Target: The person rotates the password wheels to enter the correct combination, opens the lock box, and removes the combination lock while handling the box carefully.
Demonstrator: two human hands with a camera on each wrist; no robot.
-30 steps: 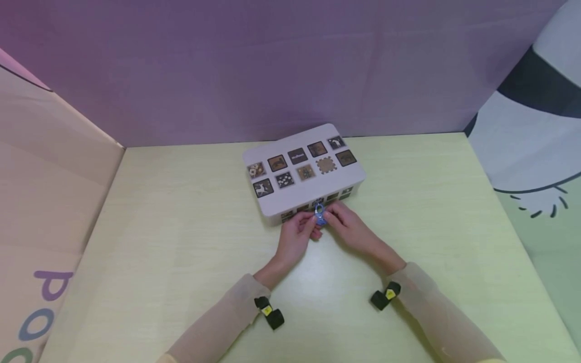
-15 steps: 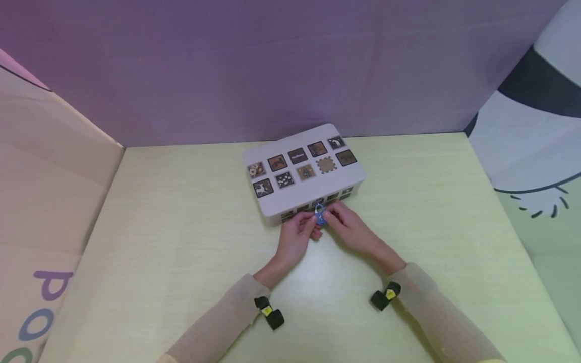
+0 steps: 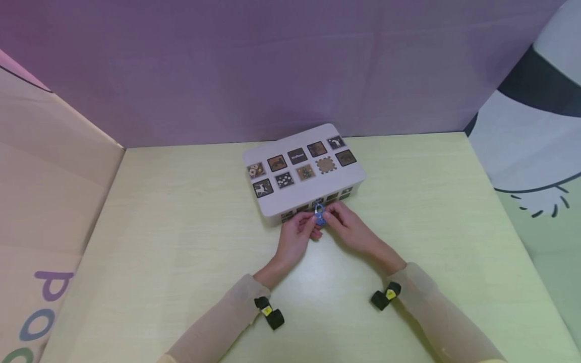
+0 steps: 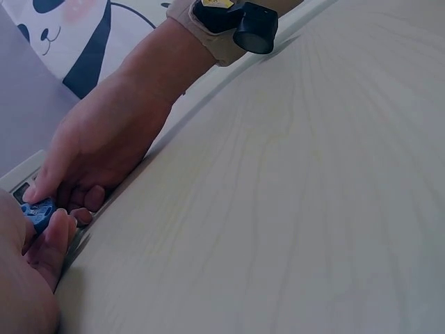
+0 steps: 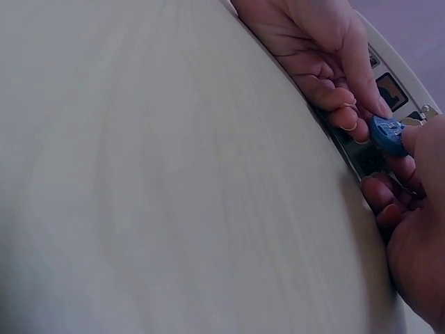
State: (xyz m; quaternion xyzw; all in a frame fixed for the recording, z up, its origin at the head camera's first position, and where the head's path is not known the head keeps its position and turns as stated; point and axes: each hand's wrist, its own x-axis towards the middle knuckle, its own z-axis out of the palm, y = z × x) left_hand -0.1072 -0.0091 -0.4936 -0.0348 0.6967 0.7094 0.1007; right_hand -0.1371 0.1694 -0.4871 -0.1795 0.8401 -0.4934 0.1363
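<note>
A small blue padlock [image 3: 320,218] is at the middle of the front side of a white box [image 3: 299,195] printed with small square pictures. My left hand [image 3: 294,241] pinches the padlock from the left between thumb and fingers. From the right, the thumb and fingers of my right hand [image 3: 356,231] pinch it too. Raised marks show on the padlock's blue body [image 5: 387,134] in the right wrist view, close to a metal clasp [image 5: 430,113] on the box. Fingers of both hands cover part of the padlock [image 4: 42,213] in the left wrist view.
The box stands at an angle on a pale wooden table [image 3: 181,242], near the purple back wall [image 3: 290,70]. Printed side panels [image 3: 54,201] flank the table. Each wrist wears a black strap with a small camera [image 3: 274,318].
</note>
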